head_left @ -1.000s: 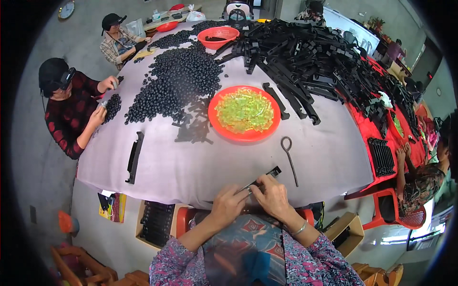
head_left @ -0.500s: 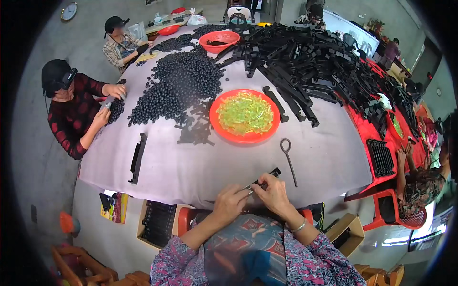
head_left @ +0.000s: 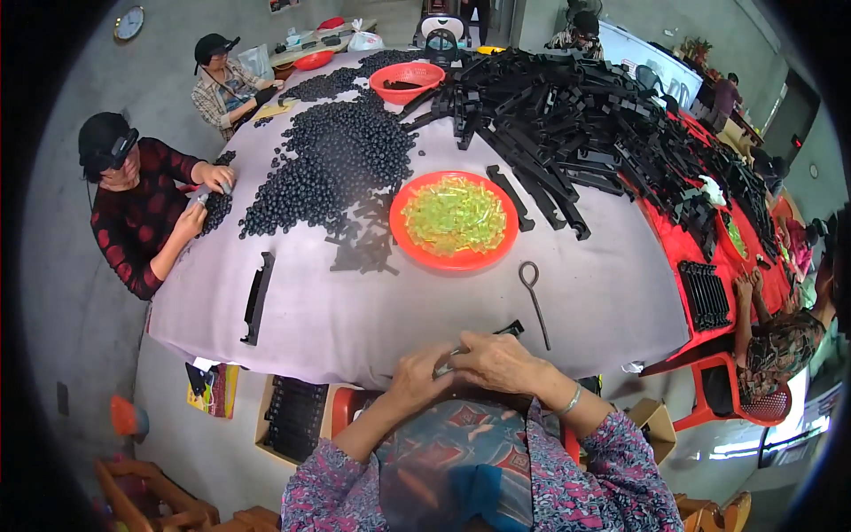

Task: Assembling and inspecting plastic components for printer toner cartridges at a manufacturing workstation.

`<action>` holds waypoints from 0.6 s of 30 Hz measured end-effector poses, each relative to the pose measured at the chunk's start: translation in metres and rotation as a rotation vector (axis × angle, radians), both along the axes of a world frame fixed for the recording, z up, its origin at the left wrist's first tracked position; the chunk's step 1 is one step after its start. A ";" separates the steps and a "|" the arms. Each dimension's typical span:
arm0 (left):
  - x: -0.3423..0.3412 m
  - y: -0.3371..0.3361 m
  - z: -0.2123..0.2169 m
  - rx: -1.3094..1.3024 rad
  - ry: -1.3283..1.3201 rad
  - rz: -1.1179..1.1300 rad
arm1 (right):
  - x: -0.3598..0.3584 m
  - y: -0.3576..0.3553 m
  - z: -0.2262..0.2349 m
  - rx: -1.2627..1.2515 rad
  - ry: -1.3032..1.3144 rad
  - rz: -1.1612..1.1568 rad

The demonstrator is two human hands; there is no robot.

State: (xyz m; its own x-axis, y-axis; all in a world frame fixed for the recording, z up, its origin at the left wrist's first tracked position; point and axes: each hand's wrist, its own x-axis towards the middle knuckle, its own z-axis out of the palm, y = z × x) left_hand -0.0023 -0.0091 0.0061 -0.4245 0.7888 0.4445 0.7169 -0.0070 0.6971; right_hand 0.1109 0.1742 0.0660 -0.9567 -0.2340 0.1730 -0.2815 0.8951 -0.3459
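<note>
Close to the table's near edge, both hands are closed around one long black plastic bar (head_left: 511, 329), whose far end pokes out beyond my right fingers. My left hand (head_left: 418, 378) grips its near part, where a thin pale strip shows between the fingers. Over the middle of the bar lies my right hand (head_left: 503, 362), fingers bent and covering most of it. Beyond the hands sits a red plate (head_left: 410, 251) heaped with yellow-green translucent pieces (head_left: 456, 213). A metal rod with a looped end (head_left: 536, 297) lies right of the plate. Another black bar (head_left: 258, 299) rests on the left.
Small black round parts (head_left: 332, 160) are heaped at the left, and flat dark pieces (head_left: 365, 235) lie beside the plate. Black bars (head_left: 550, 115) pile up at the far right. A red basket (head_left: 408, 73) stands behind. Co-workers (head_left: 146, 199) sit around the table.
My right hand has turned over the bar and shifted slightly left, covering more of it. My left hand has moved slightly left and down. The co-worker's hands at left have come closer together.
</note>
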 end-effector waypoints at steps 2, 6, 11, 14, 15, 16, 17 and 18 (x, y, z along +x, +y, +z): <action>-0.002 0.001 -0.003 0.004 -0.024 -0.039 | -0.005 0.001 0.002 0.028 -0.041 0.051; -0.005 -0.001 -0.008 -0.020 -0.050 -0.067 | -0.013 -0.003 0.004 0.058 -0.089 0.106; -0.004 0.000 0.006 -0.018 -0.031 -0.091 | -0.016 0.004 0.006 0.034 -0.122 0.134; -0.005 0.002 0.000 0.005 -0.011 -0.090 | -0.020 0.004 0.013 0.023 -0.158 0.152; -0.005 0.002 -0.002 0.016 -0.009 -0.083 | -0.021 0.006 0.014 0.017 -0.158 0.158; -0.005 0.001 0.000 0.006 -0.011 -0.093 | -0.022 0.005 0.013 0.007 -0.161 0.165; -0.006 0.001 0.003 -0.005 -0.013 -0.103 | -0.021 0.004 0.011 0.018 -0.159 0.160; -0.008 0.001 0.006 -0.015 -0.014 -0.111 | -0.022 0.004 0.010 0.028 -0.157 0.157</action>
